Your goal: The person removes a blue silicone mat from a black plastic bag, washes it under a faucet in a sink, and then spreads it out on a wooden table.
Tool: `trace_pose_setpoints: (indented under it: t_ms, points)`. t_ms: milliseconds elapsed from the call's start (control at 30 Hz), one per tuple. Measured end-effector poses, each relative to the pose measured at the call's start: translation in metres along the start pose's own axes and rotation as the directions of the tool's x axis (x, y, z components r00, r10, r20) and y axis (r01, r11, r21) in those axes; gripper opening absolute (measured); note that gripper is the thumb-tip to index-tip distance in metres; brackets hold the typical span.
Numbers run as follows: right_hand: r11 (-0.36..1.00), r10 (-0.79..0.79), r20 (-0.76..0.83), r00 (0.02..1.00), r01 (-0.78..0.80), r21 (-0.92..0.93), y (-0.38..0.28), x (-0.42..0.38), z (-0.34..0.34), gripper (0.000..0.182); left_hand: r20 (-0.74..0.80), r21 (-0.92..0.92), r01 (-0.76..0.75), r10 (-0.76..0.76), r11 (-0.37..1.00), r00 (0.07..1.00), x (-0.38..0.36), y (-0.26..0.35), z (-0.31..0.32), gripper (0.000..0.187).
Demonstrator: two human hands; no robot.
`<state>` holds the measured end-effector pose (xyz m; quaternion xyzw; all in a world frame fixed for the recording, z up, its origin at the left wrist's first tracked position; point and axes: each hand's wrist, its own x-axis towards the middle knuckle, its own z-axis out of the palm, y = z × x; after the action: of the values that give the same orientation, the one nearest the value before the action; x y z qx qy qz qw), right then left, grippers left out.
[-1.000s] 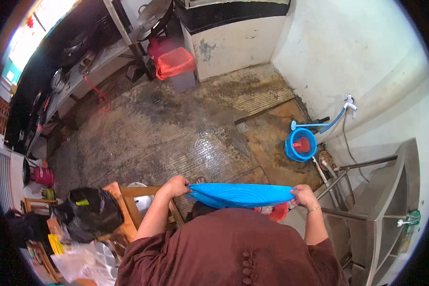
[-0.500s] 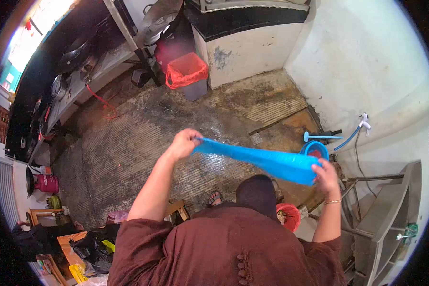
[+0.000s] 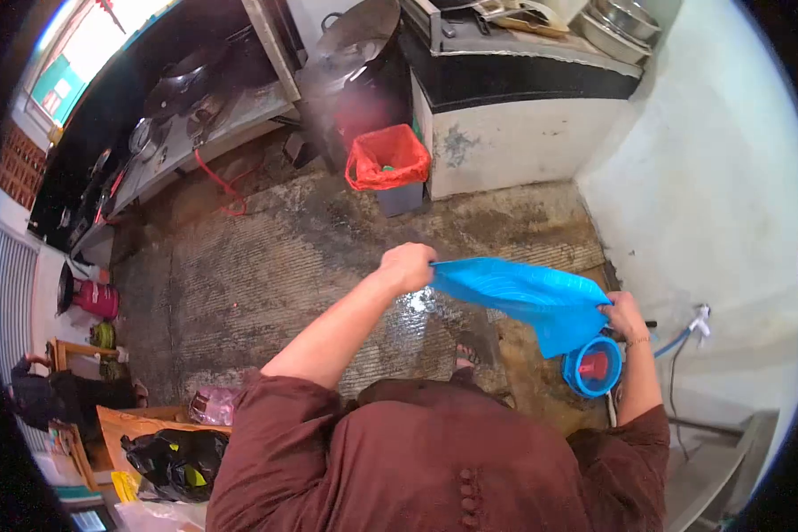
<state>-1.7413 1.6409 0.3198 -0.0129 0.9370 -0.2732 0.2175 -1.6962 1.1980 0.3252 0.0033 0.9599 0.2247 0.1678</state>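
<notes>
A thin, flexible blue mat (image 3: 523, 288) with faint curved lines on it is stretched between my two hands above the floor. My left hand (image 3: 408, 267) is closed on its left end, fingers pinching the edge. At the other end, my right hand (image 3: 623, 316) grips the mat near its corner. The middle sags, and one lower corner hangs down close to a blue bucket (image 3: 569, 377) below my right hand. Inside that bucket lies a red dipper-like item (image 3: 594, 364).
A grey bin (image 3: 401, 199) lined with a red bag (image 3: 386, 146) stands ahead by a tiled counter (image 3: 505, 151). A tap (image 3: 700, 321) with a blue hose is on the right wall. Black bags (image 3: 177, 461) lie lower left, near another person (image 3: 71, 403). The floor (image 3: 239, 301) looks wet.
My hands and the mat have moved forward and to the right in view. The mat is spread wider, with its corner drooping. My view has shifted, showing more of the counter top.
</notes>
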Motion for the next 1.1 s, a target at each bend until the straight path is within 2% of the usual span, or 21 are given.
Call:
trace_pose_setpoints:
  t_ms: [67,100,233,300,333,367,400,433,500,533,567,600,667,700,733,833,900,967,1000,1033,1100]
  points:
    - [0.980,-0.159,-0.072,0.985,0.149,-0.130,-0.014,0.033,-0.020,0.017,-0.006,-0.039,0.080,-0.081,0.996,0.997,0.028,0.020,-0.001,0.025]
    - [0.993,-0.084,-0.076,0.994,0.076,-0.091,-0.030,0.036,-0.039,0.016,-0.011,-0.049,0.098,-0.098,0.994,0.995,0.039,0.026,-0.001,0.025]
    - [0.888,-0.291,-0.085,0.953,0.236,-0.396,-0.004,0.086,-0.137,0.020,-0.057,-0.149,-0.060,0.052,0.987,0.997,0.079,0.081,-0.039,0.025]
    - [0.810,-0.443,-0.177,0.879,0.309,-0.498,-0.013,0.075,-0.213,0.026,-0.373,-0.218,-0.355,0.258,0.909,0.891,0.088,0.116,-0.057,0.021]
    - [0.855,-0.407,-0.310,0.859,0.239,-0.461,-0.039,0.050,-0.245,0.025,-0.495,-0.268,-0.460,0.289,0.846,0.820,0.080,0.145,-0.079,0.017]
    - [0.845,-0.492,-0.312,0.813,0.360,-0.396,-0.037,0.036,-0.288,0.023,-0.606,-0.331,-0.552,0.276,0.765,0.746,0.078,0.173,-0.096,0.014]
    - [0.824,-0.558,-0.459,0.692,0.394,-0.408,-0.041,0.017,-0.318,0.024,-0.768,-0.327,-0.689,0.243,0.646,0.592,0.087,0.197,-0.096,0.016]
    - [0.795,-0.607,-0.619,0.499,0.399,-0.457,-0.038,-0.003,-0.326,0.024,-0.917,-0.154,-0.829,0.235,0.538,0.323,0.084,0.223,-0.104,0.017]
    - [0.801,-0.576,-0.793,0.198,0.330,-0.500,0.009,-0.016,-0.317,0.025,-0.987,0.159,-0.888,0.054,0.432,-0.150,0.084,0.276,-0.099,0.012]
    - [0.868,-0.490,-0.829,0.268,0.238,-0.436,0.074,0.000,-0.294,0.025,-0.936,0.082,-0.899,0.342,0.430,0.079,0.099,0.298,-0.059,0.015]
    - [0.936,-0.321,-0.801,0.505,0.039,-0.351,0.182,0.029,-0.253,0.026,-0.757,0.014,-0.895,0.589,0.446,0.281,0.121,0.302,-0.020,0.018]
    - [0.881,-0.017,-0.575,0.818,-0.259,-0.395,0.290,0.056,-0.210,0.027,0.050,-0.183,-0.715,0.733,0.675,0.678,0.146,0.282,0.011,0.023]
    - [0.826,0.382,-0.105,0.918,-0.390,-0.407,0.394,0.054,-0.111,0.029,0.209,-0.278,-0.751,0.801,0.599,0.562,0.168,0.245,0.085,0.017]
    - [0.891,0.454,0.004,0.891,-0.454,0.014,0.420,0.045,-0.075,0.030,0.244,-0.078,-0.630,0.628,0.772,0.739,0.205,0.238,0.184,0.017]
    - [0.798,0.448,0.101,0.888,-0.449,0.402,0.460,0.050,-0.047,0.031,0.280,-0.105,-0.565,0.569,0.819,0.773,0.178,0.223,0.175,0.017]
    - [0.802,0.596,0.149,0.789,-0.595,-0.059,0.332,0.034,-0.032,0.017,0.337,-0.075,-0.626,0.611,0.776,0.717,0.181,0.199,0.194,0.020]
    - [0.855,0.166,0.285,0.944,0.006,-0.518,0.314,0.045,-0.038,0.018,0.274,-0.178,-0.455,0.488,0.872,0.828,0.188,0.176,0.195,0.018]
    - [0.933,0.307,0.106,0.946,-0.276,-0.232,0.404,0.100,-0.018,0.024,0.430,-0.114,-0.410,0.417,0.905,0.801,0.201,0.140,0.136,0.019]
    - [0.870,0.137,0.198,0.970,-0.023,-0.492,0.246,0.088,-0.059,0.009,0.308,0.005,-0.491,0.465,0.871,0.830,0.210,0.127,0.123,0.013]
    - [0.931,0.356,0.132,0.925,-0.363,0.029,0.164,0.078,-0.078,0.006,0.314,-0.037,-0.380,0.372,0.924,0.873,0.223,0.114,0.112,0.013]
    - [0.959,0.277,0.071,0.958,-0.272,-0.082,0.105,0.086,-0.118,0.007,0.346,0.025,-0.315,0.288,0.949,0.893,0.220,0.126,0.043,0.015]
